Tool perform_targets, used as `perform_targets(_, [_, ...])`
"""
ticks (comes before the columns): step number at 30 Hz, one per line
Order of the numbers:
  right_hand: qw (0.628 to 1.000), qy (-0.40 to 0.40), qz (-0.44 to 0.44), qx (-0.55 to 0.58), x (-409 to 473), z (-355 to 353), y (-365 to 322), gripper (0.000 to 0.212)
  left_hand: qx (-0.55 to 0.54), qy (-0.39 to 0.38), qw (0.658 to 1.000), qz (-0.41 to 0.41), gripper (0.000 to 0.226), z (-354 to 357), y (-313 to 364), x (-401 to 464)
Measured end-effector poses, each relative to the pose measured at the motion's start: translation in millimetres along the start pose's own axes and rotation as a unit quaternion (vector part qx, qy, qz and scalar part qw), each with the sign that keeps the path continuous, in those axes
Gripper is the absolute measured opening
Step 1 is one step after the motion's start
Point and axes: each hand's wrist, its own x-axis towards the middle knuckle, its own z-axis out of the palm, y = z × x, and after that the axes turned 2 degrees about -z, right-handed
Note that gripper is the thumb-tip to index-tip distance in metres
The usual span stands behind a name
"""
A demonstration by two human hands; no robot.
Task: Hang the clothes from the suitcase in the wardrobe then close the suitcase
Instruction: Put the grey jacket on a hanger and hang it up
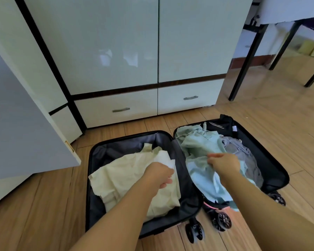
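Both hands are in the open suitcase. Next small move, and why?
Probably lift the right hand with the pale green garment its fingers already pinch, clear of the suitcase. That grip looks set, while the left hand only curls into the cream garment. The grey garment lies beside the green one and may drag. The wardrobe doors ahead look closed.

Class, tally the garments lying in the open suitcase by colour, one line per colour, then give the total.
Cream garment: 1
Pale green garment: 1
Light blue garment: 1
Grey garment: 1
Total: 4
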Motion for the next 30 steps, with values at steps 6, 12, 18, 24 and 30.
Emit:
perform_targets(6, [0.974,-0.088,0.018,0.210,-10.8,-7.0,-111.1,0.026,0.048,-0.048,0.990,0.124,0.080,-10.3,47.4,-31.9])
perform_targets(12, [0.945,-0.116,0.006,0.304,-70.7,-41.5,-239.5,0.028,0.067,-0.079,0.973,0.207,0.070,-30.1,112.9,-91.6])
perform_targets(18, [0.904,-0.163,-0.085,0.386,-141.2,-120.1,-402.8,0.016,0.028,0.019,0.978,0.207,0.008,-70.8,206.9,-194.6])
perform_targets(24, [0.892,-0.154,-0.238,0.352,-207.9,-215.0,-557.9,0.022,0.045,0.104,0.952,0.285,0.029,-141.0,328.8,-341.4])
perform_targets(30, [0.897,-0.182,-0.348,0.204,-280.4,-274.2,-662.4,0.054,-0.014,0.122,0.931,0.343,0.017,-218.2,417.2,-506.4])
